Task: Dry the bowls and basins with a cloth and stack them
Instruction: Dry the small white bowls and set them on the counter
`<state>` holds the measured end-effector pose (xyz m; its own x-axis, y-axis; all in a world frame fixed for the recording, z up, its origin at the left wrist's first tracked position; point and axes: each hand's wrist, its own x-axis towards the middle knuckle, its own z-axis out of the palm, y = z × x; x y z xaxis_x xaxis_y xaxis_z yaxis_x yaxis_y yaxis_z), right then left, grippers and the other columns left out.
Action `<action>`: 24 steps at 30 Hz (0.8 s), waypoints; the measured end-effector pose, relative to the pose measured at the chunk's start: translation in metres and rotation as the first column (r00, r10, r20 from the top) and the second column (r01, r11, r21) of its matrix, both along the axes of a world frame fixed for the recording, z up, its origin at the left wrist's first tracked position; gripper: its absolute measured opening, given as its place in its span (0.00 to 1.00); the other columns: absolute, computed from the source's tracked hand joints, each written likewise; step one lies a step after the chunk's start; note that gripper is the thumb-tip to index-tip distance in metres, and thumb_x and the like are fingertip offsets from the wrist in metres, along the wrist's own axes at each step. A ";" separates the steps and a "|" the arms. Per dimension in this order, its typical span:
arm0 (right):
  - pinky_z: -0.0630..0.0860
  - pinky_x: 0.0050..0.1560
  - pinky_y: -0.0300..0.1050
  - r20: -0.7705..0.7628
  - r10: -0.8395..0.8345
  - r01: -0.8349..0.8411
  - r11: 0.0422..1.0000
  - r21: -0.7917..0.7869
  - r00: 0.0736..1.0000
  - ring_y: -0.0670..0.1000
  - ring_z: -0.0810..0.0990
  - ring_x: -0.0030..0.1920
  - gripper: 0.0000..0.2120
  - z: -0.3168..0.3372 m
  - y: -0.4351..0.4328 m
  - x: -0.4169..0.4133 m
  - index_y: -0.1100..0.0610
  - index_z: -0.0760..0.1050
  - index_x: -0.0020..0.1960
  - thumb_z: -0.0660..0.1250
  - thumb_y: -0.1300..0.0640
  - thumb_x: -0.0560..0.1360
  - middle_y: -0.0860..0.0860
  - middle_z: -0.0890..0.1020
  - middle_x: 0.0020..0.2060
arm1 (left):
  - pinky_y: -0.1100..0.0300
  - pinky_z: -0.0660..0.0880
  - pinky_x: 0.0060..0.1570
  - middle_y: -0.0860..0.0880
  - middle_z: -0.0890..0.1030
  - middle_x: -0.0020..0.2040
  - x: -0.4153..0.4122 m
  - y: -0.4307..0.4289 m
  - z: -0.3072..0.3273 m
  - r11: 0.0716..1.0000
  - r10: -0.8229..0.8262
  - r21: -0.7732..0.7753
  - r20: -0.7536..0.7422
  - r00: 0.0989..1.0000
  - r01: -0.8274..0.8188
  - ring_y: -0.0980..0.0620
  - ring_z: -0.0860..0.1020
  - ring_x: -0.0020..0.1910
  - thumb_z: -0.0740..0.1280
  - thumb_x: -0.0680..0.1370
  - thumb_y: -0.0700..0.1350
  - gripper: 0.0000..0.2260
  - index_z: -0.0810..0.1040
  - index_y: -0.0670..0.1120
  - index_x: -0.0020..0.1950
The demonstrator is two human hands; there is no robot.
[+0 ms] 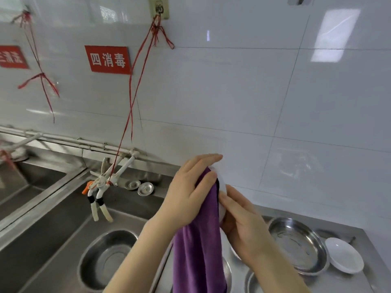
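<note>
Your left hand (188, 193) and right hand (243, 225) are both up in front of the tiled wall (232, 92), with a white bowl (221, 187) held edge-on between them, so only a thin white sliver of rim shows. Left hand: fingers reach over the far side of the bowl and the thumb pinches the purple cloth (198, 246) against the near side. The rest of the cloth hangs straight down between your forearms. Right hand: fingers are together and laid along the bowl's right edge, gripping it; the palm hides the lower part of the bowl. The bowl is in the air above the counter (369, 278), touching nothing but hands and cloth. On the counter to the right, a steel basin (296, 244) sits upright, and a second white bowl (343, 258) sits just beside it at its right rim; contact unclear. More steel rims (250, 280) show under your right forearm, mostly hidden, count not readable. To the left, another basin (105, 259) lies inside the sink (53, 229). A faucet (124, 168) at the back of the sink is tied with red string (135, 92) that runs up to a wall hook. Two drain plugs (145, 188) lie on the ledge near it. A red sign (108, 59) is on the wall.
</note>
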<state>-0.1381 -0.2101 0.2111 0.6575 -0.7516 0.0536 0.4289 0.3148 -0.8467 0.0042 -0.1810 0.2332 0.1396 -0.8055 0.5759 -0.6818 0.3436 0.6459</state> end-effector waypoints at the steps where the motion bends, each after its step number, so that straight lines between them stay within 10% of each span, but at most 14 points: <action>1: 0.80 0.52 0.48 0.017 0.020 -0.020 1.000 0.018 1.000 0.54 0.84 0.52 0.14 0.003 0.001 0.007 0.58 0.82 0.57 0.61 0.57 0.79 0.59 0.84 0.53 | 0.55 0.66 0.69 0.61 0.71 0.70 0.006 0.006 -0.002 0.999 0.031 -0.027 -0.004 0.999 -0.032 0.58 0.67 0.71 0.55 0.80 0.51 0.20 0.69 0.55 0.72; 8: 0.72 0.67 0.55 0.101 0.056 -0.076 0.977 0.202 0.993 0.57 0.78 0.66 0.20 0.000 -0.004 0.058 0.59 0.75 0.69 0.59 0.53 0.80 0.59 0.79 0.65 | 0.47 0.56 0.75 0.53 0.55 0.80 0.035 0.029 -0.051 0.959 0.268 -0.141 0.172 0.948 -0.245 0.51 0.52 0.79 0.53 0.81 0.46 0.25 0.57 0.46 0.79; 16: 0.82 0.45 0.46 -0.048 0.103 -0.090 0.970 0.224 0.994 0.54 0.85 0.50 0.14 -0.034 -0.001 0.107 0.60 0.81 0.58 0.60 0.57 0.79 0.59 0.85 0.51 | 0.51 0.58 0.73 0.60 0.63 0.76 0.086 0.011 -0.064 0.964 0.258 0.017 0.186 0.948 -0.266 0.61 0.56 0.76 0.48 0.83 0.51 0.22 0.64 0.53 0.76; 24: 0.78 0.60 0.53 -0.157 0.138 -0.106 0.974 0.200 0.978 0.59 0.80 0.60 0.18 -0.062 -0.031 0.129 0.60 0.77 0.66 0.61 0.56 0.80 0.62 0.81 0.61 | 0.62 0.67 0.64 0.61 0.78 0.60 0.146 -0.014 -0.099 0.979 0.200 0.094 -0.229 0.952 -0.183 0.58 0.74 0.63 0.51 0.81 0.52 0.19 0.78 0.55 0.63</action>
<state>-0.0091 -0.2408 0.1496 0.7320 -0.6506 -0.2020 0.2332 0.5178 -0.8231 0.1503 -0.1949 0.1338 0.4207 -0.7878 0.4499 -0.5552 0.1687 0.8145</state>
